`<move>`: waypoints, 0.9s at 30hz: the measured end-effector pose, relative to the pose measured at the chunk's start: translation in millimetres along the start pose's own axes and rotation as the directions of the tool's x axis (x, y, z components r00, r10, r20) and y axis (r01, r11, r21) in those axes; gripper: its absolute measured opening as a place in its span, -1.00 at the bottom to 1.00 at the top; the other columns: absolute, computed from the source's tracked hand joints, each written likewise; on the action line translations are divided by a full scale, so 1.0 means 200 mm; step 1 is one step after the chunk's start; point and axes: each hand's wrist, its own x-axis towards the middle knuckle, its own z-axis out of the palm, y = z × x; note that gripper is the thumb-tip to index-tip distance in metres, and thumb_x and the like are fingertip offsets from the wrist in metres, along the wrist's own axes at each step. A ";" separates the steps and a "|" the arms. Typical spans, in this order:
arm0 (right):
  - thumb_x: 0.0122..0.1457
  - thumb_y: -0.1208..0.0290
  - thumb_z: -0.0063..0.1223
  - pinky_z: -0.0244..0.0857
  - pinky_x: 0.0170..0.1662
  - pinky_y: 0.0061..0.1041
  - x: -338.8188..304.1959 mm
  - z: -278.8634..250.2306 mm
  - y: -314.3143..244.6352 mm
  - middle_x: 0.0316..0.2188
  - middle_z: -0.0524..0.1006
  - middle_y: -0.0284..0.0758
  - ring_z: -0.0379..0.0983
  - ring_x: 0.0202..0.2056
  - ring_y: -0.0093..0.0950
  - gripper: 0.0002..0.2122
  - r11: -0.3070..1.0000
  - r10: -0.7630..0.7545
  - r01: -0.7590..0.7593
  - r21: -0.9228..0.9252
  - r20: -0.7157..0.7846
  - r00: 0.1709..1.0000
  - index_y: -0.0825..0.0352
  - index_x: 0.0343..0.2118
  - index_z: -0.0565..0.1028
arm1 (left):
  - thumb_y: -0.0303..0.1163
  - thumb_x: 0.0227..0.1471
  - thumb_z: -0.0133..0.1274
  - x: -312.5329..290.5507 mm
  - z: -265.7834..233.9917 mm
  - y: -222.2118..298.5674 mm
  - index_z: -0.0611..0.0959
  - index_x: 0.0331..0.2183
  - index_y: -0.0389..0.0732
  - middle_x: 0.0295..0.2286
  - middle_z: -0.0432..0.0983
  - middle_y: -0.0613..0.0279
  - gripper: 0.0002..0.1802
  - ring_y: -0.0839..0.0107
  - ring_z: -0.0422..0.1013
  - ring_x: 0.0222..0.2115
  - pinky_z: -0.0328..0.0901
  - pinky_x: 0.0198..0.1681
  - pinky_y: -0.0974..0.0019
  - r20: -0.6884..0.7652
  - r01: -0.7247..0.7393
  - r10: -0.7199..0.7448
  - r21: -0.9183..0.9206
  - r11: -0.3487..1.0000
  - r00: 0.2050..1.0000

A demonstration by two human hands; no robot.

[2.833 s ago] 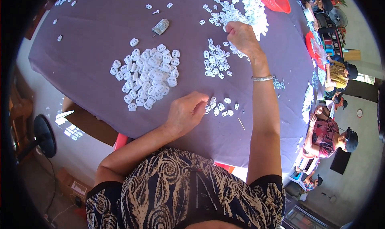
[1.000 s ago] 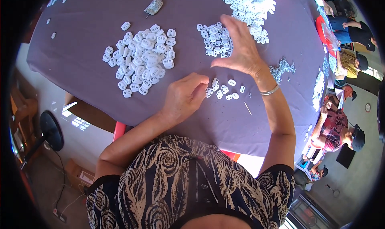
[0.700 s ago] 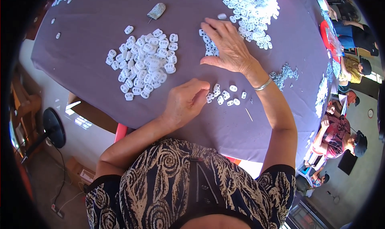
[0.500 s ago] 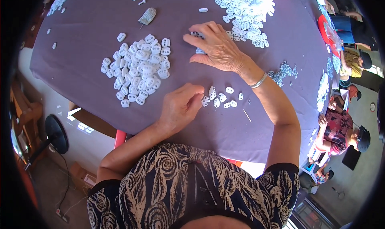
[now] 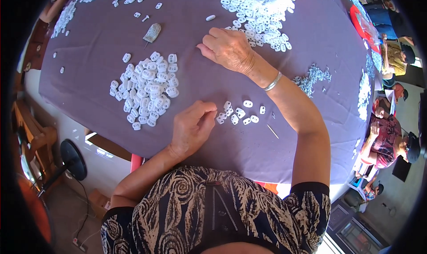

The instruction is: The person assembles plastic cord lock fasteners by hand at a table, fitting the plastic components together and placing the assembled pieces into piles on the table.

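On the purple-covered bench [image 5: 284,152], my left hand [image 5: 194,128] has its fingers curled, thumb and forefinger close together; I cannot tell whether they grip anything. A small cluster of two-holed white pieces [image 5: 235,119] lies just right of those fingertips. My right hand [image 5: 227,49] has fingers bent inward; contents, if any, are hidden. A large white heap [image 5: 258,14] lies just beyond its knuckles; another white pile [image 5: 149,89] lies left of both hands.

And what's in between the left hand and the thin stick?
In the head view, a loose bunch of small white pieces lies between the left hand and the thin stick.
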 end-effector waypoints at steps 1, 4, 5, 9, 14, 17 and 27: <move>-0.13 0.32 0.29 0.29 -0.63 -0.58 -0.01 0.00 -0.01 -0.66 0.28 -0.42 0.34 -0.69 -0.49 -0.75 1.000 0.011 -0.012 -0.022 -0.029 1.000 0.22 -0.66 0.38 | -0.65 -0.09 0.09 0.00 0.00 0.00 0.55 -0.37 -0.29 -0.54 0.45 0.13 -0.86 0.39 0.39 -0.62 0.27 -0.58 0.41 -0.003 0.001 -0.001 -0.005 1.000 1.000; -0.10 0.34 0.24 0.28 -0.65 -0.54 -0.02 0.04 0.01 -0.71 0.29 -0.42 0.32 -0.73 -0.49 -0.77 0.996 0.074 -0.078 -0.033 -0.118 0.990 0.22 -0.70 0.39 | -0.61 -0.05 0.09 0.00 0.00 0.00 0.55 -0.36 -0.29 -0.54 0.48 0.16 -0.87 0.46 0.40 -0.60 0.28 -0.57 0.43 0.001 0.021 -0.021 -0.047 0.999 1.000; -0.07 0.35 0.19 0.28 -0.65 -0.52 0.00 0.04 0.01 -0.74 0.30 -0.41 0.31 -0.74 -0.49 -0.77 0.991 0.127 -0.130 -0.009 -0.160 0.979 0.22 -0.72 0.39 | -0.61 -0.05 0.09 0.00 0.00 0.01 0.55 -0.36 -0.29 -0.54 0.48 0.16 -0.87 0.46 0.40 -0.60 0.28 -0.57 0.43 0.008 0.015 -0.015 -0.042 0.999 1.000; -0.02 0.41 0.15 0.09 -0.68 -0.63 0.06 -0.07 0.06 -0.77 0.21 -0.45 0.15 -0.76 -0.64 -0.85 0.374 0.789 -0.560 0.739 0.064 0.611 0.30 -0.64 0.47 | -0.62 0.02 0.04 0.04 -0.04 0.01 0.54 -0.32 -0.31 -0.54 0.43 0.36 -0.89 0.67 0.33 -0.56 0.24 -0.52 0.57 0.106 0.146 -0.137 -0.085 0.986 0.985; 0.05 0.41 0.02 -0.10 -0.66 -0.64 -0.10 -0.27 0.40 -0.75 0.18 -0.51 0.04 -0.72 -0.66 -0.85 -0.548 0.795 0.061 0.834 0.497 0.347 0.31 -0.58 0.38 | -0.47 -0.08 0.14 0.35 -0.03 0.05 0.48 -0.18 -0.25 -0.40 0.41 0.15 -0.65 0.26 0.38 -0.40 0.29 -0.38 0.26 0.019 -0.285 0.300 0.376 0.882 0.954; 0.08 0.38 -0.04 -0.07 -0.62 -0.62 -0.21 -0.32 0.47 -0.73 0.19 -0.50 0.04 -0.69 -0.66 -0.80 -0.709 0.705 0.450 0.543 0.548 0.450 0.27 -0.62 0.30 | -0.32 -0.14 0.21 0.55 0.08 -0.02 0.44 -0.14 -0.24 -0.28 0.36 0.14 -0.51 0.14 0.31 -0.23 0.25 -0.24 0.11 0.018 -0.380 0.460 0.592 0.711 0.888; 0.28 0.22 -0.38 0.27 -0.30 -0.28 -0.18 -0.33 0.12 -0.60 0.32 -0.29 0.27 -0.48 -0.41 -0.64 -0.446 0.829 0.867 0.224 0.469 0.305 0.33 -0.59 0.29 | -0.16 -0.22 0.25 0.85 0.28 -0.14 0.58 -0.32 -0.06 -0.35 0.34 0.29 -0.64 0.22 0.30 -0.24 0.18 -0.21 0.08 0.132 -0.434 0.525 0.745 0.507 0.841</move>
